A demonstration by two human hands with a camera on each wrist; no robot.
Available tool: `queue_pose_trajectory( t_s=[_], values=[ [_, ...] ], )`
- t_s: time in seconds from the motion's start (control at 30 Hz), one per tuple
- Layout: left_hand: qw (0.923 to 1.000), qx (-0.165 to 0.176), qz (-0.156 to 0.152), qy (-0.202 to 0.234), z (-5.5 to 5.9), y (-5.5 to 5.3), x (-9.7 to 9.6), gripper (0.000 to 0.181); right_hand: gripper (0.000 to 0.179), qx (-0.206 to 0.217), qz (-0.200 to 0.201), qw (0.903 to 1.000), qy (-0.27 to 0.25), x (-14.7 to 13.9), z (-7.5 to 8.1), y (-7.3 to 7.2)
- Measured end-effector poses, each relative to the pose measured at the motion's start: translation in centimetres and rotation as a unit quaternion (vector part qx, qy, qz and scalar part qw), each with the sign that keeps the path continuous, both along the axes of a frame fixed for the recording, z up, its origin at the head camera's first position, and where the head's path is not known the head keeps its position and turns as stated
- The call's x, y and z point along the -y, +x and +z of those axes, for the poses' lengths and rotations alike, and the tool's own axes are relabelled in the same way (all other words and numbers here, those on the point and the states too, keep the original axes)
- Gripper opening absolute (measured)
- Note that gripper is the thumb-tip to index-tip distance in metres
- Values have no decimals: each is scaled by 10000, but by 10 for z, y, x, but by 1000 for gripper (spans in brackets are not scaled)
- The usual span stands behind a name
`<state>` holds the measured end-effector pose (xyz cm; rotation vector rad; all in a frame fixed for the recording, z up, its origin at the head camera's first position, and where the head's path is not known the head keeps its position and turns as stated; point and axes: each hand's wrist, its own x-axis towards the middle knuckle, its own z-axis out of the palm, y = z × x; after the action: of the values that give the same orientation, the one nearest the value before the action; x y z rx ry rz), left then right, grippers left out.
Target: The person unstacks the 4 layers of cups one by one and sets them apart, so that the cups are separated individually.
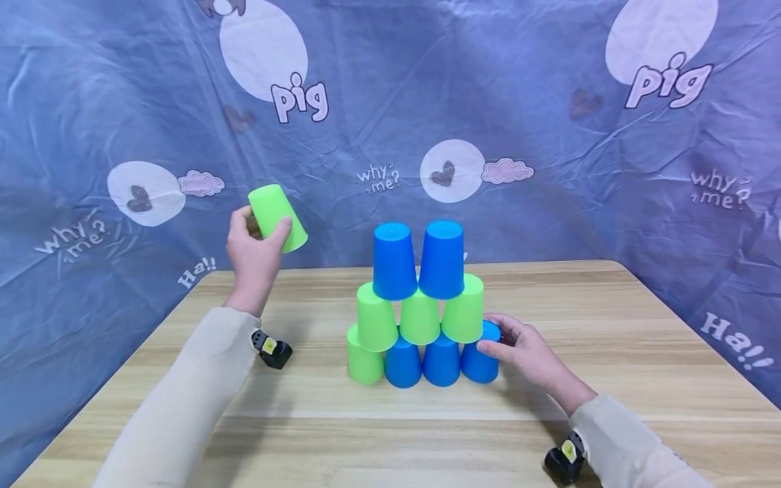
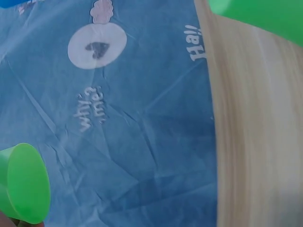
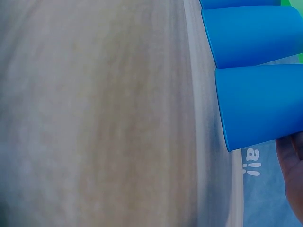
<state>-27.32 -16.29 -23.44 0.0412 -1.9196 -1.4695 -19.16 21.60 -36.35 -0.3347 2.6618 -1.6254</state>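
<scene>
Green cup (image 1: pixel 272 209) pinched aloft in left hand (image 1: pixel 251 261); right hand (image 1: pixel 531 352) loosely curled round end blue cup (image 1: pixel 478 364); four-three-two cup stack (image 1: pixel 419 318) stands, apex apparently remaining

Right wrist cam's mostly filled by desk (image 3: pixel 118 113), kinda blurry tbh. Over right, a blue cup (image 3: pixel 265 104) is touched by fingers (image 3: pixel 285 156), with a second cup (image 3: pixel 255 35) seen beside it and lettered cloth (image 3: pixel 262 203) partly shown.
</scene>
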Motion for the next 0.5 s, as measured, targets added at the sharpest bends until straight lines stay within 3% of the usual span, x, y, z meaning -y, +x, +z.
queue_pose_trajectory(
  t_s=[0.2,0.5],
  values=[
    [9995,224,-44,205,-16,-3,12,49,60,65,-50,10000,-28,1,-3,-1],
    [9996,104,-16,259,-45,-10,26,52,60,68,6,10000,-64,0,-1,-1]
  ],
)
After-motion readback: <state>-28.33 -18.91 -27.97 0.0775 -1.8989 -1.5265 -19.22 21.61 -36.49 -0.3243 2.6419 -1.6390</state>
